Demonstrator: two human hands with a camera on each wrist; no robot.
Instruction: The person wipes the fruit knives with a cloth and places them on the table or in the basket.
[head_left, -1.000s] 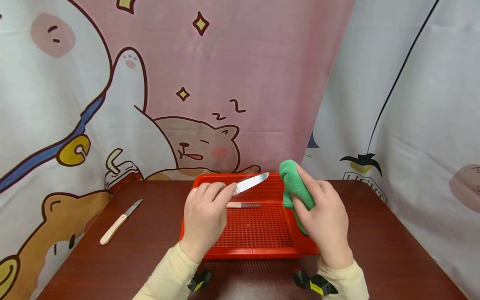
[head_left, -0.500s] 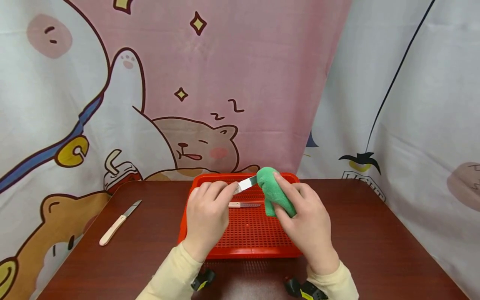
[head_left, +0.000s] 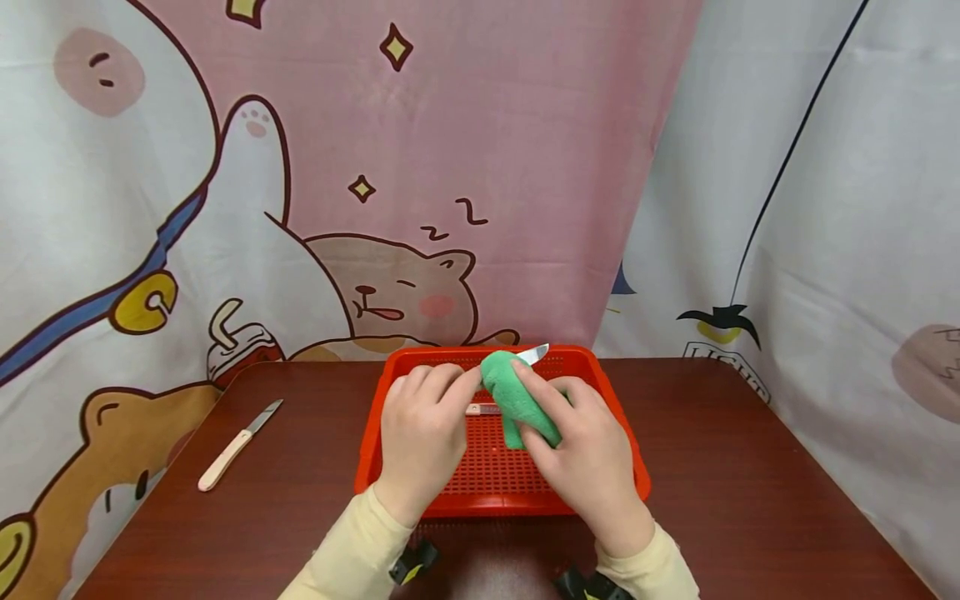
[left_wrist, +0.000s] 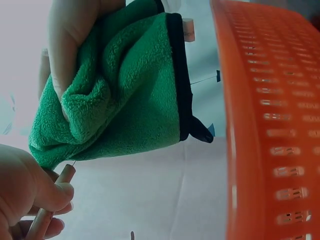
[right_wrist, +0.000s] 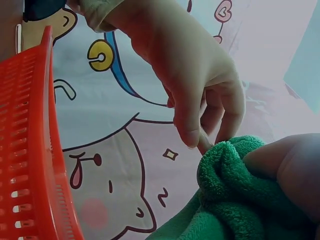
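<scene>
In the head view my left hand (head_left: 424, 429) grips a knife (head_left: 534, 354) by its handle, above the red basket. The wooden handle (left_wrist: 47, 212) shows between thumb and fingers in the left wrist view. A folded green cloth (head_left: 517, 396) is pinched in my right hand (head_left: 581, 442). It wraps the blade close to the handle, so only the tip sticks out on the far side. In the left wrist view the cloth has a dark edge and a hanging loop. The right wrist view has the cloth against my left fingertips (right_wrist: 192, 137).
Below my hands stands a red perforated basket (head_left: 502, 504). Inside it lies another knife (head_left: 482, 409), partly covered by the cloth. A third knife (head_left: 238, 446) with a pale handle lies on the brown table (head_left: 750, 500) at left. A printed curtain (head_left: 555, 167) hangs behind.
My right hand has moved left with the cloth, from apart from the knife to over the tip, then down to the handle end. The left hand shifted slightly right.
</scene>
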